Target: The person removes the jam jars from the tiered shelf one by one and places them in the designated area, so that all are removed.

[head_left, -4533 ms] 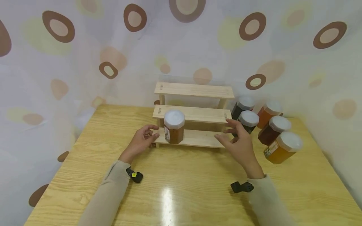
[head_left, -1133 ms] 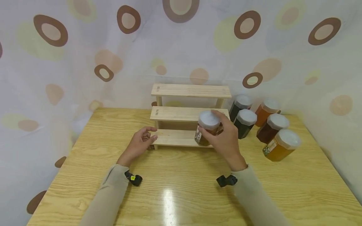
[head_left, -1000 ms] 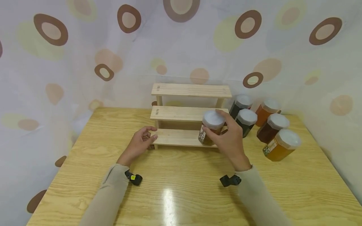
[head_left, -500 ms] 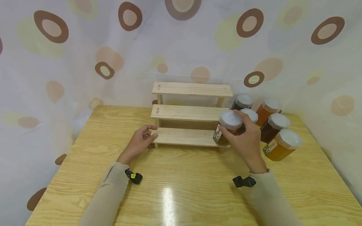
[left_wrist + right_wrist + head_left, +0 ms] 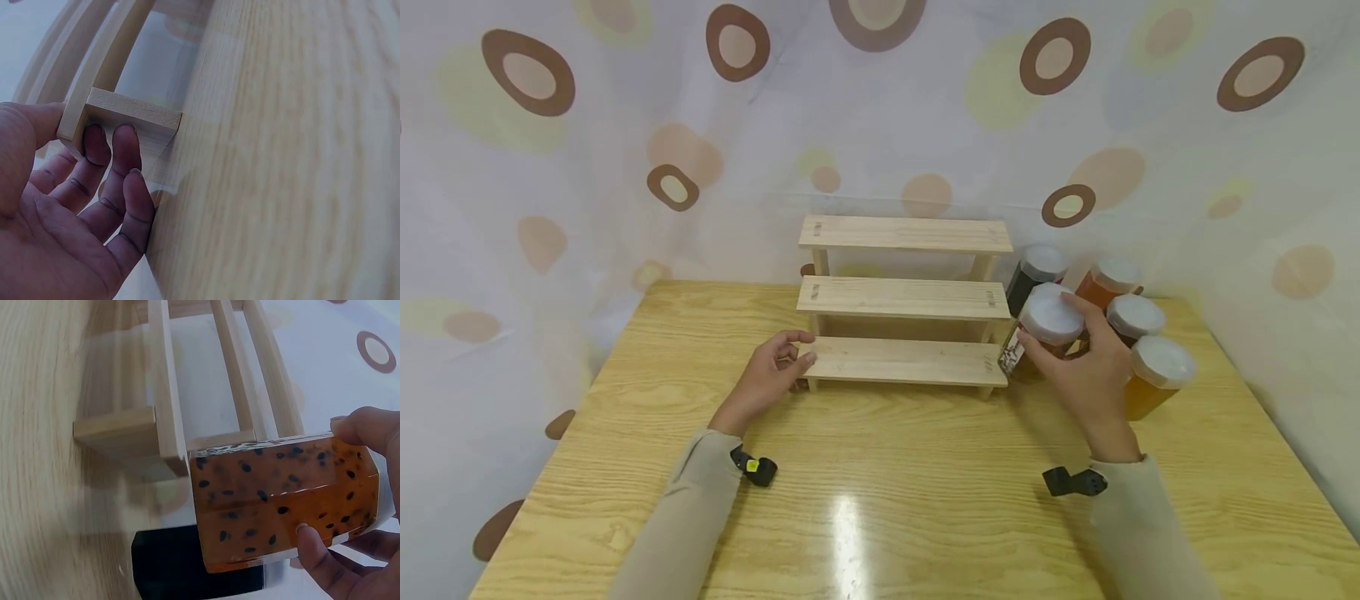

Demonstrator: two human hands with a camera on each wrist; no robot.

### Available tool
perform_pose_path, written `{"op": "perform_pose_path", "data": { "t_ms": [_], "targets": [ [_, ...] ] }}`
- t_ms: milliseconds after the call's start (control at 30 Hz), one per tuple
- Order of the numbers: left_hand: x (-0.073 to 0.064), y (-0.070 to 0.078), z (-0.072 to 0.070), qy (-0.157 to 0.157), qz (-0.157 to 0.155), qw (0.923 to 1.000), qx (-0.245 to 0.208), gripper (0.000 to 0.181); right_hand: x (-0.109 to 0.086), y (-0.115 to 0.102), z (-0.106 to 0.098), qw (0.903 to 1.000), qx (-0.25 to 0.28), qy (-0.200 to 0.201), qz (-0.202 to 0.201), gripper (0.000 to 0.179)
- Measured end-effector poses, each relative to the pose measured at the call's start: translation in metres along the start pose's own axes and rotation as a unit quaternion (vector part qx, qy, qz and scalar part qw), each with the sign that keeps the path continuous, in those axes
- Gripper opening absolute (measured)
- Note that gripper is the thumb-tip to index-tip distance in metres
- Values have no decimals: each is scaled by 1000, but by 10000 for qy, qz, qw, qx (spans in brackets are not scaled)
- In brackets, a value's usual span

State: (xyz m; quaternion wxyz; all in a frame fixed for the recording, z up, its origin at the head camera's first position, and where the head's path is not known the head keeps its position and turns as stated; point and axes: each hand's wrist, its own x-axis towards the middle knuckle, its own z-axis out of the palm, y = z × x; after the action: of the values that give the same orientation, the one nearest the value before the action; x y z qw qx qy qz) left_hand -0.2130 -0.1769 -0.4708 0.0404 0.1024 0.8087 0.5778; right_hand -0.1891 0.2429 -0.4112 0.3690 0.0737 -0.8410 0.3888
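Note:
My right hand [image 5: 1090, 383] grips a jar of orange, black-seeded jam [image 5: 281, 500] near its white lid [image 5: 1051, 315]. In the head view this jar is tilted, just off the right end of the lowest board of a three-step wooden shelf [image 5: 902, 360]. Its base is close to the board end in the right wrist view; whether they touch I cannot tell. My left hand [image 5: 767, 375] pinches the left end of that lowest board, thumb above and fingers curled beneath [image 5: 125, 150].
Right of the shelf stand a dark jar [image 5: 1028, 287], an orange-red jar [image 5: 1101, 287], a dark red jar [image 5: 1135, 317] and a yellow jar [image 5: 1150, 392]. Another black jar [image 5: 175, 569] is below the held one. A patterned cloth [image 5: 880, 125] hangs behind the wooden table [image 5: 880, 500].
The jar stood on the lowest board's left part, my right hand apart from it. Now gripped, it has travelled right along the board and off its end. My left hand has stayed put.

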Motion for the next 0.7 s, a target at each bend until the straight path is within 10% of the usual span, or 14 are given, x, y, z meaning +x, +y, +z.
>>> {"op": "perform_pose_path", "data": {
  "t_ms": [700],
  "targets": [
    [0,-1,0,-15,5,10000,-73,37,-13,22,-5,9957,-517,-586,504,67]
  ]
}}
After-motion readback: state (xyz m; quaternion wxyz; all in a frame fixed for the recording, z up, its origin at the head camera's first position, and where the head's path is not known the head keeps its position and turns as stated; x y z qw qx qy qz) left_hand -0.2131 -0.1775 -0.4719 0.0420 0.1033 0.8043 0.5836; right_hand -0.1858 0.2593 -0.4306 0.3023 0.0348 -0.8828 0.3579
